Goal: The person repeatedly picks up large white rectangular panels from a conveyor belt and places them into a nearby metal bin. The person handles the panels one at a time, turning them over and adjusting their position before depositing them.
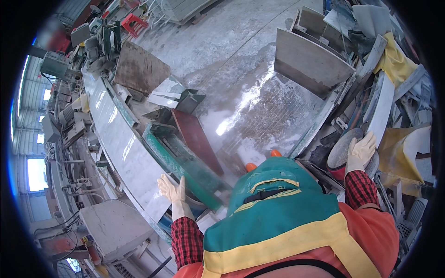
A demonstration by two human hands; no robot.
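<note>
My left hand [172, 191], in a cream glove, lies at the edge of a long, glossy white slab [107, 113], beside a green metal rail [178, 173]. Its fingers are stretched and slightly apart, with nothing held in them. On the right, my gloved right hand [360, 152] rests over a round grey object [338, 150] with a dusty face and a red lower side. The fingers there are extended upward and lie flat rather than wrapped. What sits under that palm is hidden.
A reddish-brown board [197, 139] leans by the rail. Large grey panels [313, 60] stand at the far right and a brown panel [139, 69] at the far left. Wet concrete floor [241, 51] runs between. Scrap and yellow cloth [396, 62] crowd the right; machinery [113, 227] lines the left.
</note>
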